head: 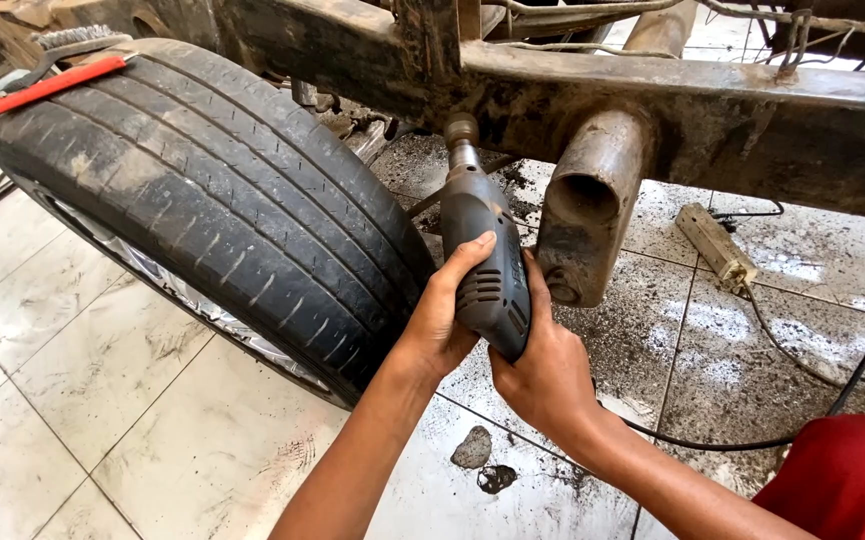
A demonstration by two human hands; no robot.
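Observation:
Both hands grip a grey electric drill (482,255) that points up and away from me. My left hand (444,315) wraps its left side, thumb over the vents. My right hand (544,370) cups its rear and right side. A round wire brush bit (461,131) on the drill's tip touches the underside of a rusty, dirt-caked chassis beam (672,110). A rusty open pipe end (592,210) hangs from the beam just right of the drill. The drill's black cord (732,440) runs off to the right across the floor.
A large black tyre (212,190) stands left of the drill, with a red-handled wire brush (52,80) lying on top. A beige power strip (717,245) lies on the dusty tiled floor at right. Rust debris lumps (472,448) lie near my arms. My red-clothed knee (842,480) is at bottom right.

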